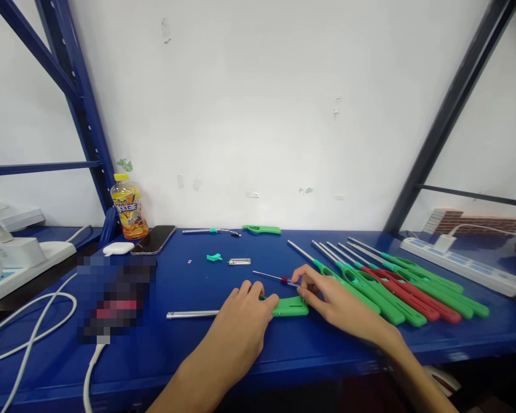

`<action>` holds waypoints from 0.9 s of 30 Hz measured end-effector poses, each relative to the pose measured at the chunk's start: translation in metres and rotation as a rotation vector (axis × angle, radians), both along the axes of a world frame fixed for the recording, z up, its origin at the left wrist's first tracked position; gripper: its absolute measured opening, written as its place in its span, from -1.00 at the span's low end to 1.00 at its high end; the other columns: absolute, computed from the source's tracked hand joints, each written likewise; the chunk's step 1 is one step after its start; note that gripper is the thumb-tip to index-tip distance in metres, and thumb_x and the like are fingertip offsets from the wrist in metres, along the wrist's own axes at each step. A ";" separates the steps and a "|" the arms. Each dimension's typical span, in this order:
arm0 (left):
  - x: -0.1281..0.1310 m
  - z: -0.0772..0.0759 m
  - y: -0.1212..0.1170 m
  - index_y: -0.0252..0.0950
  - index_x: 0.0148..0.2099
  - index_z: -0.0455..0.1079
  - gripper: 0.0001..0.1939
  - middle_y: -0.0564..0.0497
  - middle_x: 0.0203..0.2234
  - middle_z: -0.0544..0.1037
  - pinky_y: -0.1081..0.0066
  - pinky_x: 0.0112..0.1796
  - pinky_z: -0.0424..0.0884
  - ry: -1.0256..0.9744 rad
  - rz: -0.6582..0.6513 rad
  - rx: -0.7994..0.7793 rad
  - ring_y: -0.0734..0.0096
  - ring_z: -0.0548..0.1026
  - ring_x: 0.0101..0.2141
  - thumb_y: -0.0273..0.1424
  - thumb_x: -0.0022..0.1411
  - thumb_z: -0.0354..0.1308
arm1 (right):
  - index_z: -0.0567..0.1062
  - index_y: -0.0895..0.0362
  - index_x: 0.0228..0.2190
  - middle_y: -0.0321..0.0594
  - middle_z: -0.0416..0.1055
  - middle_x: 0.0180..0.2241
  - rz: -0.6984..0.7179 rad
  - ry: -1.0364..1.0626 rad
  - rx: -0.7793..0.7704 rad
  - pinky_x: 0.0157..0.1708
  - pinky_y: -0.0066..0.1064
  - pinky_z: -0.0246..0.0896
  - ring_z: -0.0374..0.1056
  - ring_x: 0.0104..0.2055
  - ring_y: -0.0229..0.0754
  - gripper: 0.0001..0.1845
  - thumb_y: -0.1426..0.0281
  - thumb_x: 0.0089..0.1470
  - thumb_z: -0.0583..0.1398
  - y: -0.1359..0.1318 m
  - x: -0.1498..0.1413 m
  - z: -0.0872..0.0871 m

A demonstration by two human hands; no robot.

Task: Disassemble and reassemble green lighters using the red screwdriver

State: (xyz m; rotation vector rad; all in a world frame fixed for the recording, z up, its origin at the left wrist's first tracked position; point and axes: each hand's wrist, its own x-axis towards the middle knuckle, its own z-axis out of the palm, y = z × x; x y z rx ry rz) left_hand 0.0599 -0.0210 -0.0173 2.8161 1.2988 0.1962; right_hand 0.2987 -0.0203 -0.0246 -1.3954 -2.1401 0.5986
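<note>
My left hand [245,315] is closed over a green long-nosed gas lighter [290,307] lying on the blue table. Its metal tube [191,314] sticks out to the left. My right hand [324,292] has its fingers curled at the right end of the lighter's handle; what sits between the fingertips is hidden. Just beyond them is a small screwdriver [284,280] with a red collar, its shaft pointing left; I cannot tell whether the fingers touch it. Farther back lie a clear fuel tank [239,261], a teal plastic piece [214,257] and a tiny part [190,261].
Several green and red lighters [387,287] lie in a row at the right. Near the wall are a metal tube with a wire [200,230] and a green handle shell [262,229]. A drink bottle [129,207], phone [153,239] and white cable [38,321] occupy the left.
</note>
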 end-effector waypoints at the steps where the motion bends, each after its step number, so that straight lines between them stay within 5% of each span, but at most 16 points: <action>1: 0.000 0.001 0.000 -0.21 0.08 0.47 -0.71 -0.13 -0.02 0.50 0.09 -0.09 0.49 0.003 0.003 -0.006 0.02 0.47 -0.05 -0.56 0.48 0.00 | 0.38 -0.05 -0.02 -0.36 0.34 -0.40 0.004 0.002 0.000 -0.35 -0.34 0.16 0.28 -0.39 -0.14 -0.74 0.13 0.47 0.00 0.000 0.000 0.000; 27: -0.001 0.000 -0.002 -0.21 0.05 0.46 -0.73 -0.13 -0.02 0.50 0.04 -0.07 0.52 0.001 -0.001 0.014 0.03 0.48 -0.05 -0.55 0.49 -0.02 | 0.40 -0.06 -0.03 -0.33 0.37 -0.33 0.025 -0.008 0.029 -0.24 -0.33 0.18 0.30 -0.31 -0.12 -0.69 0.11 0.49 -0.05 -0.001 -0.001 -0.007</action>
